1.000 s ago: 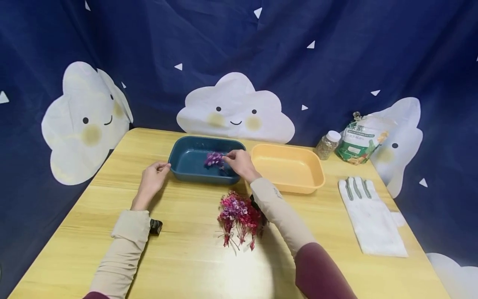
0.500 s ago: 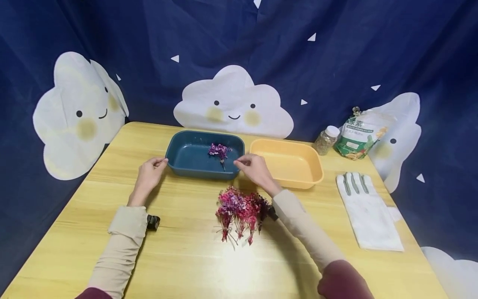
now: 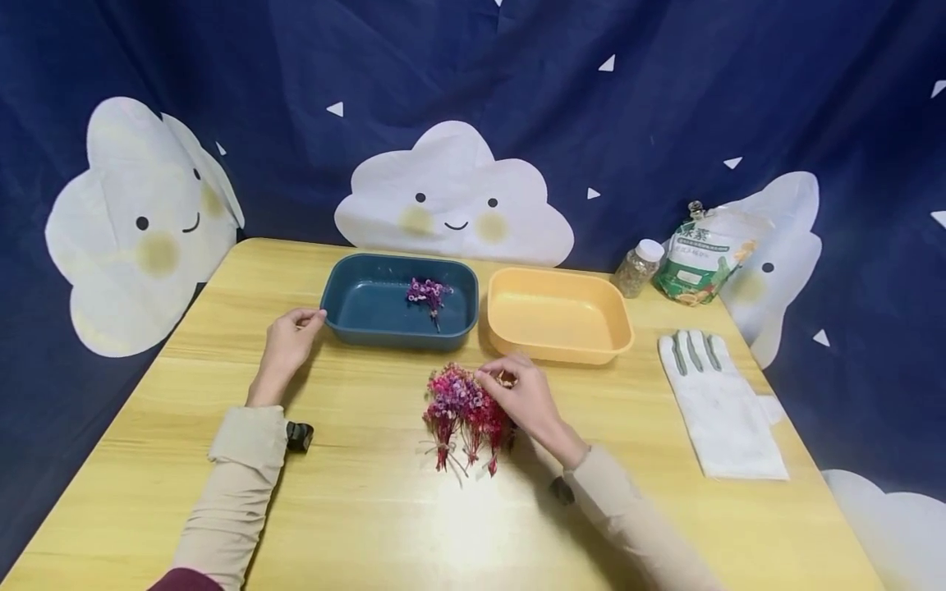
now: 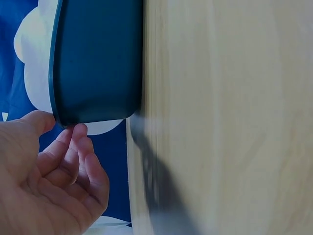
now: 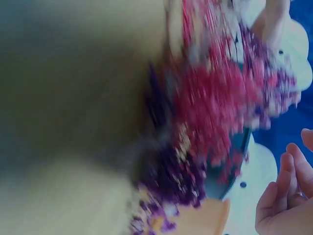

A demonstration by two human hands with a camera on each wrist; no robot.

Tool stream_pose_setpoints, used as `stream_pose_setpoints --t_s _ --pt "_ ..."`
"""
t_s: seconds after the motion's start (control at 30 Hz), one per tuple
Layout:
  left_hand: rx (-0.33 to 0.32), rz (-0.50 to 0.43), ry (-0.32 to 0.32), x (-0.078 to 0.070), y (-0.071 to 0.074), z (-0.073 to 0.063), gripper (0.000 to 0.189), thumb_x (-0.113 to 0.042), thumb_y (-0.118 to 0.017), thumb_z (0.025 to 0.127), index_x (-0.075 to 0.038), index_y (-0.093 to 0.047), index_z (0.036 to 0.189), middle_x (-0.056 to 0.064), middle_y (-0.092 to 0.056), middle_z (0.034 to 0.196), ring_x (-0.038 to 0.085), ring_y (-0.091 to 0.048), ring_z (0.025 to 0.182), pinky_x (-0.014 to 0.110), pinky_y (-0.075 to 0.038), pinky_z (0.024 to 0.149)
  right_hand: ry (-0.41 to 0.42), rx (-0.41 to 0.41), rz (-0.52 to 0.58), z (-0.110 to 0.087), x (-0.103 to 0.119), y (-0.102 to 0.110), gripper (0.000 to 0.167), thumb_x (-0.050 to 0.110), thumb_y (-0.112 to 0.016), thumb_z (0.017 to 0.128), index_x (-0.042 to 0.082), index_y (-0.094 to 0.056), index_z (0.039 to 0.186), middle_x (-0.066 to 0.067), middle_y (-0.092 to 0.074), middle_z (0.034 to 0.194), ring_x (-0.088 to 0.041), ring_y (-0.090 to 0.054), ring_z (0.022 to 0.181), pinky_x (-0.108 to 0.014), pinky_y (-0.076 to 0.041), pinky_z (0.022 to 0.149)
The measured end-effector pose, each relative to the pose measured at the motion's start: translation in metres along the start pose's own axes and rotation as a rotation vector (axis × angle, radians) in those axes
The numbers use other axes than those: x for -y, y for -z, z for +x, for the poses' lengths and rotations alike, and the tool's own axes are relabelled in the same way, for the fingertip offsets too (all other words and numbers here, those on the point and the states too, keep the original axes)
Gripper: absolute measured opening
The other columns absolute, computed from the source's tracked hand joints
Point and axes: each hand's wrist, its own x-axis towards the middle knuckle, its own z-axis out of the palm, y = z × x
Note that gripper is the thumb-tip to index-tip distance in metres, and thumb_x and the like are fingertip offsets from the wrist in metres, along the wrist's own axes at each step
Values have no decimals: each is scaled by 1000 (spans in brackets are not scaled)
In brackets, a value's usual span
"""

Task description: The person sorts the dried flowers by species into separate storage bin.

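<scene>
My left hand pinches the left end of the dark blue plastic basin; in the left wrist view the thumb is at the rim, with fingertips against the outer wall. A small purple bunch of dried flowers lies inside the basin, toward its right half. My right hand hovers at the right of several pink, red and purple dried flower bunches on the table, partly covering them. In the right wrist view its thumb and loosely bent fingers are apart, holding nothing; the flowers are blurred there.
A yellow basin stands just right of the blue one. Behind it to the right are a white-capped jar and a green-and-white pouch. White gloves lie near the table's right edge. A cloud-patterned curtain hangs behind.
My right hand has let go of the purple flower bunch in the blue basin and drawn back toward the bunches on the table. The left hand stays at the basin's end.
</scene>
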Motion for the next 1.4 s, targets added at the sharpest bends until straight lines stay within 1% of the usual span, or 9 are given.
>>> stream_pose_setpoints --t_s 0.13,0.4,0.57,0.63,0.73,0.83,0.93,1.17,1.4 --pt "0 -3 5 -1 1 2 50 -35 -45 100 8 -58 120 25 -60 105 30 -53 93 32 -40 76 69 42 -19 -18 6 -6 12 12 -72 82 2 -71 88 -5 -68 84 -20 -60 84 -36 -49 83" --pt "-19 -6 -5 -5 2 4 49 -33 -45 100 9 -59 119 25 -60 105 29 -53 90 30 -39 74 244 157 -198 -41 14 -20 16 21 -74 80 5 -72 83 0 -64 75 -12 -52 75 -28 -47 75" --pt "-19 1 1 -5 2 4 48 -33 -45 100 9 -59 119 25 -60 104 28 -52 89 29 -39 72 267 199 -334 -47 15 -31 20 30 -75 80 9 -73 82 1 -65 75 -11 -53 73 -28 -46 76" --pt "-16 -2 5 -5 1 4 48 -33 -45 100 9 -59 120 25 -60 104 28 -52 90 29 -39 72 252 217 -387 -47 16 -34 23 33 -75 80 11 -74 83 0 -66 78 -12 -55 76 -29 -46 79" --pt "-8 -8 13 -5 1 4 50 -35 -44 100 8 -59 120 24 -59 105 27 -51 89 29 -39 72 202 261 -424 -47 19 -36 25 34 -74 80 10 -74 86 -1 -68 82 -14 -58 79 -32 -47 81" --pt "-7 -13 17 -4 0 3 50 -36 -44 100 8 -59 121 24 -59 104 27 -51 89 29 -38 72 153 295 -427 -46 19 -37 22 32 -73 82 10 -74 86 -1 -69 81 -14 -58 78 -32 -48 79" --pt "-9 -12 19 -4 0 3 50 -35 -44 100 8 -59 120 23 -59 104 27 -51 90 29 -38 72 119 304 -414 -46 18 -38 19 28 -73 82 10 -75 85 0 -69 78 -13 -58 75 -32 -48 78" --pt "-16 -10 13 -2 -1 3 48 -34 -45 100 8 -60 119 23 -60 103 27 -51 90 28 -38 73 30 300 -347 -46 17 -41 13 25 -75 81 12 -74 77 5 -65 68 -7 -51 67 -32 -45 76" --pt "3 -10 16 -1 -1 2 50 -35 -44 100 9 -59 120 23 -59 103 26 -50 91 28 -38 73 -32 245 -208 -52 21 -36 9 17 -74 79 8 -72 79 1 -65 75 -8 -54 70 -29 -47 75"
